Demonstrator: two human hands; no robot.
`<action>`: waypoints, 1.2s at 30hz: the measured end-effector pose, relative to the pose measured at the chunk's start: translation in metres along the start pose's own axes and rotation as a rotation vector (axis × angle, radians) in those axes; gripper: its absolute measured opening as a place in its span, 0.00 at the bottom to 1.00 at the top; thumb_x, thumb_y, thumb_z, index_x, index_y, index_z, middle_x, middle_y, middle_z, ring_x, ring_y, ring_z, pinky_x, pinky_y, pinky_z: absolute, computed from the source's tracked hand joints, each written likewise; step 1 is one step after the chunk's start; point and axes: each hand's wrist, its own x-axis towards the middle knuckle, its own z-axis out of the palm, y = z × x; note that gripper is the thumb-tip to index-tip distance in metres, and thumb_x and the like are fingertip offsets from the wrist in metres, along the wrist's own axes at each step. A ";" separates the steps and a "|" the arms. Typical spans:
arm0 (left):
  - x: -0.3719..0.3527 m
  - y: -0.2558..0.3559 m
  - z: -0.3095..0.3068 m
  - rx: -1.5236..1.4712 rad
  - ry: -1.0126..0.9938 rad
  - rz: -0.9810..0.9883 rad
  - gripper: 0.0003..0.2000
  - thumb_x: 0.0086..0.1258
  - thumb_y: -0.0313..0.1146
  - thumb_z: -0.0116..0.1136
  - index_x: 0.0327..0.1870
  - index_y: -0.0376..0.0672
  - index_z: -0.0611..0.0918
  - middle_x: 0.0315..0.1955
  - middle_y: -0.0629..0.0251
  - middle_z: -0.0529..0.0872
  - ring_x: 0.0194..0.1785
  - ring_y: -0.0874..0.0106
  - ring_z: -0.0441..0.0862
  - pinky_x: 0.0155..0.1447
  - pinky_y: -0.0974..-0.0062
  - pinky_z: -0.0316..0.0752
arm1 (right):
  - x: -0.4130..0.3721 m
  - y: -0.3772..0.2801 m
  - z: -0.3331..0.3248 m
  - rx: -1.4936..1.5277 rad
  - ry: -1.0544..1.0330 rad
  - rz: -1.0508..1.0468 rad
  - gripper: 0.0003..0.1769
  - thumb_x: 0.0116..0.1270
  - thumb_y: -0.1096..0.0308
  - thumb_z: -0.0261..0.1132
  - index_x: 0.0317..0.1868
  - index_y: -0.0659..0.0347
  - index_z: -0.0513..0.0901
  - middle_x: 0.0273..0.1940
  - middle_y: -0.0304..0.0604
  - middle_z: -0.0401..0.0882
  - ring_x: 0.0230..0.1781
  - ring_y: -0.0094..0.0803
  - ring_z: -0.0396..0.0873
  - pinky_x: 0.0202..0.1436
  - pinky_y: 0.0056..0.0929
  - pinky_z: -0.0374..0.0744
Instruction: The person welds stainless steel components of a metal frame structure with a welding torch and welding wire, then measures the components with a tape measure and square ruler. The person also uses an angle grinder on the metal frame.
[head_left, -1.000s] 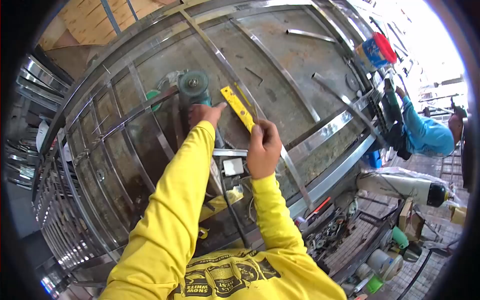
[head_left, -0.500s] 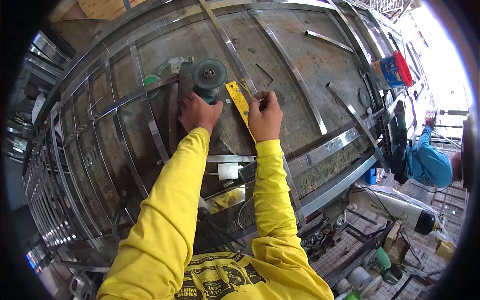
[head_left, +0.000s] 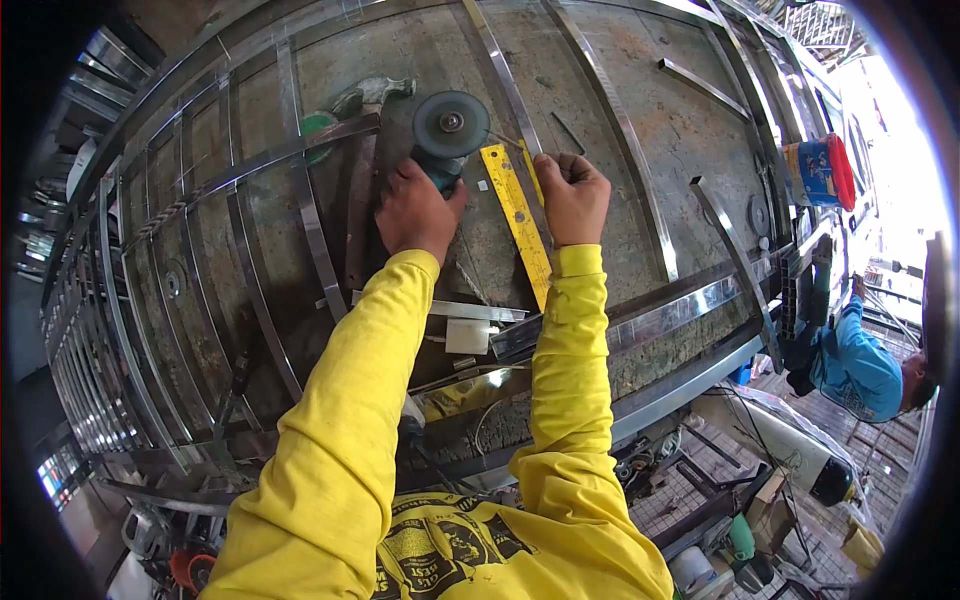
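Note:
My left hand (head_left: 420,210) is wrapped round the body of an angle grinder (head_left: 450,125), whose round disc faces up. To its right, my right hand (head_left: 573,195) is closed in a pinch on a thin rod (head_left: 508,138), which reaches left to the disc's edge. Beneath and beside that hand lies a yellow metal square (head_left: 515,215), with a second yellow strip by my fingers. A hammer (head_left: 375,92) rests behind the grinder, and a green disc (head_left: 318,135) is left of it. A small white block (head_left: 467,336) sits between my forearms.
Shiny metal bars (head_left: 612,130) form a frame across the worktable (head_left: 680,120). Loose tube pieces (head_left: 703,88) lie at the right, near a blue and red bucket (head_left: 820,172). A co-worker in blue (head_left: 862,365) is low at the far right. Tools and scrap fill the lower right.
The rod in my right hand now meets the grinder disc's edge. The disc looks smoother, its markings blurred. The whole scene has shifted slightly with the camera.

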 end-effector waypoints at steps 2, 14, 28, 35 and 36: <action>0.000 0.000 0.001 -0.004 0.002 0.003 0.31 0.60 0.57 0.67 0.49 0.38 0.72 0.43 0.53 0.82 0.47 0.57 0.86 0.44 0.59 0.84 | 0.001 -0.004 -0.001 -0.032 -0.013 0.004 0.14 0.63 0.66 0.70 0.37 0.72 0.87 0.26 0.44 0.85 0.26 0.23 0.78 0.33 0.26 0.77; 0.000 0.002 -0.003 -0.001 -0.057 -0.022 0.31 0.60 0.56 0.67 0.51 0.38 0.72 0.45 0.53 0.82 0.48 0.55 0.86 0.45 0.59 0.84 | 0.012 -0.003 -0.003 -0.133 -0.051 0.124 0.17 0.59 0.61 0.73 0.33 0.72 0.89 0.21 0.49 0.82 0.20 0.28 0.75 0.30 0.30 0.76; 0.000 0.002 -0.004 -0.009 -0.073 -0.022 0.31 0.60 0.56 0.67 0.51 0.37 0.72 0.45 0.53 0.82 0.49 0.56 0.86 0.45 0.59 0.84 | 0.017 -0.012 -0.007 -0.183 -0.112 0.198 0.19 0.59 0.59 0.72 0.37 0.72 0.89 0.23 0.49 0.84 0.22 0.29 0.78 0.33 0.31 0.78; 0.000 0.000 -0.001 -0.013 -0.059 -0.015 0.31 0.60 0.56 0.67 0.50 0.38 0.72 0.45 0.53 0.82 0.49 0.56 0.86 0.45 0.59 0.84 | 0.025 -0.013 -0.009 -0.259 -0.184 0.265 0.21 0.61 0.57 0.72 0.38 0.73 0.89 0.24 0.50 0.85 0.21 0.32 0.79 0.33 0.32 0.78; 0.000 0.000 -0.001 -0.012 -0.057 -0.014 0.31 0.60 0.56 0.67 0.50 0.38 0.72 0.46 0.53 0.82 0.49 0.56 0.86 0.45 0.59 0.84 | 0.026 -0.013 -0.010 -0.280 -0.195 0.275 0.21 0.61 0.57 0.72 0.38 0.73 0.89 0.24 0.50 0.85 0.21 0.32 0.79 0.33 0.32 0.78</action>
